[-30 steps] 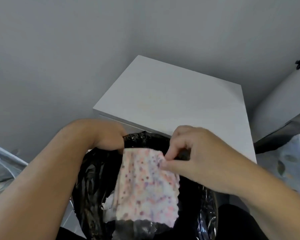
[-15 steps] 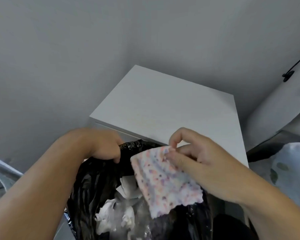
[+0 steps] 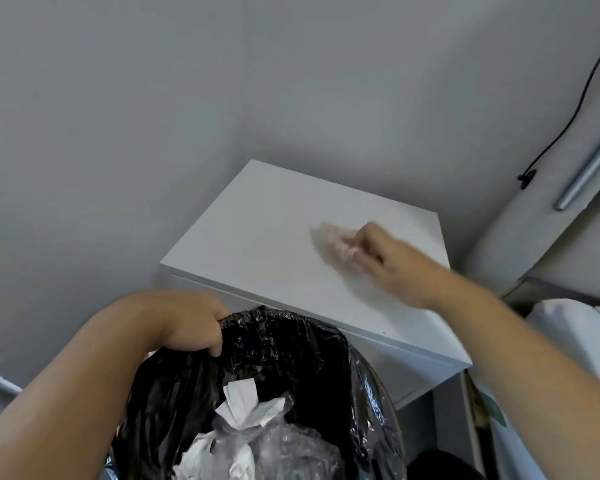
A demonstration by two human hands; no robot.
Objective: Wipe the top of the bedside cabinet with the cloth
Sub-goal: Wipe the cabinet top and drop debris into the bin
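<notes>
Head view. A white cabinet stands in the corner of a grey wall; its flat top carries only the cloth and the hand on it. The right hand reaches over the top toward its right half, fingers curled and closed around the cloth. The cloth is pale with pinkish marks, bunched under and ahead of the fingertips, and it lies against the cabinet top. Both hand and cloth are motion-blurred, so the exact grip and the cloth's outline cannot be told.

In the near foreground, in front of the cabinet's front edge, a bin lined with a black bag sits open. The left hand is closed on the far left rim of the bag, fingers folded over the plastic edge. Inside the bag lie crumpled white paper and a clear plastic bag.

At upper right a black cable runs down the wall to a small black clip, beside a grey metal bar. At the lower right edge part of a pale patterned fabric shows.
</notes>
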